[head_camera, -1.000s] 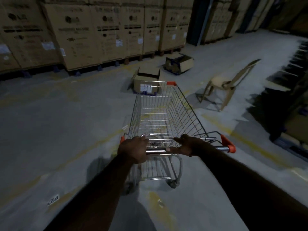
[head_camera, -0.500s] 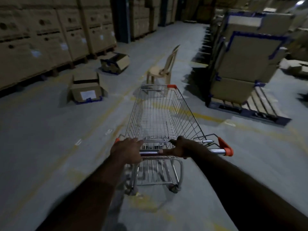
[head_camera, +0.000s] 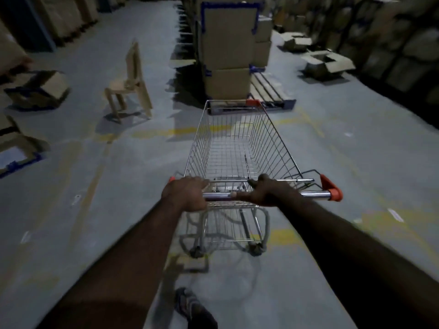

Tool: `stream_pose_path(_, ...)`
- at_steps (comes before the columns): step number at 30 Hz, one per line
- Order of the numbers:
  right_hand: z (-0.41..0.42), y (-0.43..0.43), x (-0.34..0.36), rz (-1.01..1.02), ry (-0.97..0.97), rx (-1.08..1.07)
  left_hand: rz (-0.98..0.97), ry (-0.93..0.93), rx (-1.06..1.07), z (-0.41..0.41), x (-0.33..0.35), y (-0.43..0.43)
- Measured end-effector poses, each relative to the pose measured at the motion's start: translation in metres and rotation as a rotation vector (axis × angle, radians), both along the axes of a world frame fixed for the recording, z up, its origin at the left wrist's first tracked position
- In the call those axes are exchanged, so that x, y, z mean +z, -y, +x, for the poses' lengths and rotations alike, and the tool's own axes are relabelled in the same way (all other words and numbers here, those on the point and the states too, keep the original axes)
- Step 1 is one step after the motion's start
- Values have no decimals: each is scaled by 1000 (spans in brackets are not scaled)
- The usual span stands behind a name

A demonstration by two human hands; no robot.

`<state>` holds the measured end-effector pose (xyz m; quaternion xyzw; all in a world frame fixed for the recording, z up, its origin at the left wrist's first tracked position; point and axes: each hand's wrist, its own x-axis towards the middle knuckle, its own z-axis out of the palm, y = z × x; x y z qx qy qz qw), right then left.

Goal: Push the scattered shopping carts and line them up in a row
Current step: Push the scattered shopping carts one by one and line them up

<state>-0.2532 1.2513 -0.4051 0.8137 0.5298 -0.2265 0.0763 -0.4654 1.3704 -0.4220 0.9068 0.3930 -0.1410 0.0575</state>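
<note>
A metal wire shopping cart (head_camera: 237, 148) with orange corner caps stands in front of me on the grey warehouse floor, its basket holding nothing. My left hand (head_camera: 186, 195) grips the left part of the chrome handle bar (head_camera: 313, 194). My right hand (head_camera: 268, 193) grips the bar near its middle, thumb along the bar. The cart's nose points at a stack of cardboard boxes. No other cart is in view.
A stack of boxes on a pallet (head_camera: 228, 53) stands straight ahead of the cart. A plastic chair (head_camera: 129, 81) is ahead on the left, loose boxes (head_camera: 35, 89) further left, open boxes (head_camera: 327, 62) on the right. My foot (head_camera: 190, 305) shows below.
The cart and my view have swung to the right: the chair and loose boxes slid to the left, and the pallet stack now stands straight ahead. Both hands keep their hold on the handle.
</note>
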Motion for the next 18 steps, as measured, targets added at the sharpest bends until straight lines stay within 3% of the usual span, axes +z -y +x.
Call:
stream_pose_path(9, 79, 161, -4, -1, -46, -321, 1, -19, -346, 129, -2, 94)
stream_pose_path(18, 145, 235, -9, 71, 32, -557, 5, -29, -629, 253, 1, 130)
